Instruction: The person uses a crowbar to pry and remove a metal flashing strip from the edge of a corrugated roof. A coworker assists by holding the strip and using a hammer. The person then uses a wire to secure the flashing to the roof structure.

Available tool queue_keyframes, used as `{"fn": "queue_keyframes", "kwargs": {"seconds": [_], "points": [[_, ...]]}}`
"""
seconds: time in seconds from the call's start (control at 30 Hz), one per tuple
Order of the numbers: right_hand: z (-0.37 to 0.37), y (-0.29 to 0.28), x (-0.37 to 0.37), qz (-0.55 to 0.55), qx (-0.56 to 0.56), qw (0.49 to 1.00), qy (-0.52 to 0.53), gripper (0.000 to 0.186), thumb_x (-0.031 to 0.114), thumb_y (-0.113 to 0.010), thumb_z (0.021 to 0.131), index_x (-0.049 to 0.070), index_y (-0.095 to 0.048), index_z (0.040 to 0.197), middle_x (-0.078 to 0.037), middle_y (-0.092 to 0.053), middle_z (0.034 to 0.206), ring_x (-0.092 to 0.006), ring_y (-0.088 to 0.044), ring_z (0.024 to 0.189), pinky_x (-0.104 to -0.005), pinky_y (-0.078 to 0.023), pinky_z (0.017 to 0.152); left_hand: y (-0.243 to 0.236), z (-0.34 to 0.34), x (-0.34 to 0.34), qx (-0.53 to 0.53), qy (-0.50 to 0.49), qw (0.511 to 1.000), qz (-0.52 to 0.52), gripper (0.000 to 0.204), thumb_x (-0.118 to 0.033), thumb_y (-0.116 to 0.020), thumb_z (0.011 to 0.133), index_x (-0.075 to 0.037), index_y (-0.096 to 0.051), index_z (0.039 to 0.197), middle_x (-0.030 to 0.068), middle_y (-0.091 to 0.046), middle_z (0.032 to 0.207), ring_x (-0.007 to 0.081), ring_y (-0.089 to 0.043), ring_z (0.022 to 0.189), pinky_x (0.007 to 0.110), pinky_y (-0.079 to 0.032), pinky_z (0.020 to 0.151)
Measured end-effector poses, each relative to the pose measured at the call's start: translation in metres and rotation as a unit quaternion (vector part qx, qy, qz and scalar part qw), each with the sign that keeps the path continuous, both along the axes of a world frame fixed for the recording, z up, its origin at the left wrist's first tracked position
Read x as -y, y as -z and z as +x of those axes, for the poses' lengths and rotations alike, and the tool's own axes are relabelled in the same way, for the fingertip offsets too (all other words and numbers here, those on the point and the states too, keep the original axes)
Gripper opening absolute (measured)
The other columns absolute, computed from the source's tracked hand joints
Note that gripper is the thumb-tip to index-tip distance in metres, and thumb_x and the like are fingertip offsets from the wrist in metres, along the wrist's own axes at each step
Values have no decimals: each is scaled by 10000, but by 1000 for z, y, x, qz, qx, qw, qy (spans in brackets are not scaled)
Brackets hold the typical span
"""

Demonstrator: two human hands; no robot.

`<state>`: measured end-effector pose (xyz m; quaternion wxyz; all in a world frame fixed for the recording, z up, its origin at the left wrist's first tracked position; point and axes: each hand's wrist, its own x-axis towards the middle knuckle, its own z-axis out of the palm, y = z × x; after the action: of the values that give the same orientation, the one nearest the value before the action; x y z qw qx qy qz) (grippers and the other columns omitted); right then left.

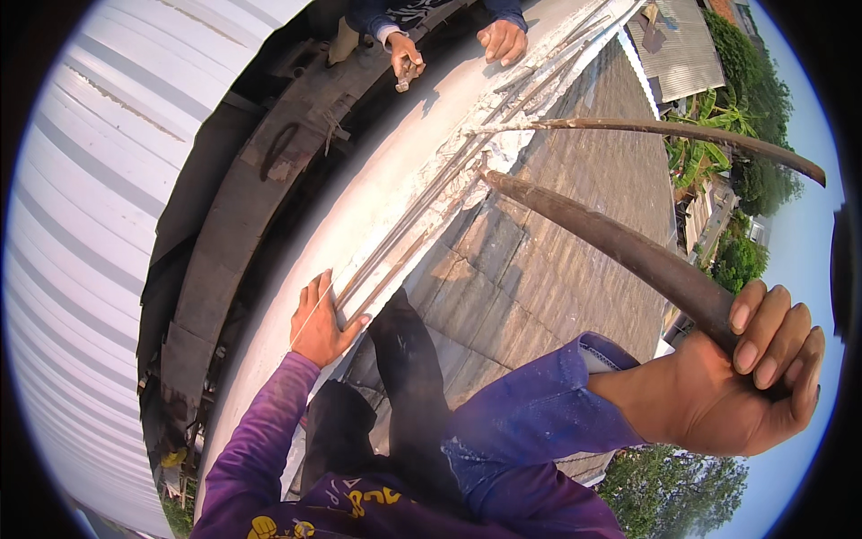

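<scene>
My right hand [736, 377] is closed round the near end of a thick brown rod [620, 244], raised at the right. The rod slants away to a bundle of thin metal rods [404, 220] along a pale ledge [301, 238]. A second, thinner brown rod [664, 128] reaches the bundle just beyond it; no hand is on its free end. My left hand [319, 328] lies at the bundle's near end, the thin rods running in between thumb and fingers. A thin pale strand [312, 314] crosses its back. What the palm touches is hidden.
Across the ledge, a co-worker's one hand [407, 59] holds a small object [401, 85]; the other hand [502, 41] rests on the ledge. White corrugated sheeting [99, 189] and a dark gap lie left. A sloping tiled roof [575, 198] falls away right, with trees beyond.
</scene>
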<state>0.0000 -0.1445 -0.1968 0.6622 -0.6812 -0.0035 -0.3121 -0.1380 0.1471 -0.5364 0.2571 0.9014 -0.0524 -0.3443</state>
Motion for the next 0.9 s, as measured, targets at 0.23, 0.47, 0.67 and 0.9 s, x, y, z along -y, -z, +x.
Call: {"fn": "queue_keyframes", "kwargs": {"seconds": [0.23,0.47,0.67,0.9], "points": [[-12,-3,7,2,-12,1000,-10,199,160,-633,927,120,-496,789,-15,-452,696,-159,-455,661,-385,-389,768,0,-1,4,23,-4,999,-40,1078,-593,-778,885,61,-310,1603,263,-482,1486,423,-484,1398,524,-471,1122],[-30,16,-29,-67,49,996,43,193,96,-602,882,147,-475,746,7,-431,689,-143,-440,686,-370,-372,805,10,-8,-9,62,1,998,-33,1080,-609,-761,899,83,-309,1594,275,-480,1479,424,-498,1375,516,-482,1113],[-37,21,-48,-3,59,992,115,253,118,-604,899,173,-417,738,9,-389,620,-133,-399,591,-370,-402,722,0,5,0,20,31,999,-12,1077,-640,-712,921,67,-289,1615,282,-465,1513,419,-497,1375,510,-519,1094],[-6,12,-41,-32,5,997,75,282,148,-614,932,156,-398,752,-21,-411,550,-136,-387,484,-342,-441,597,-8,3,3,-20,11,1000,20,1113,-632,-763,865,30,-296,1627,252,-464,1548,410,-474,1420,504,-490,1133]]}}
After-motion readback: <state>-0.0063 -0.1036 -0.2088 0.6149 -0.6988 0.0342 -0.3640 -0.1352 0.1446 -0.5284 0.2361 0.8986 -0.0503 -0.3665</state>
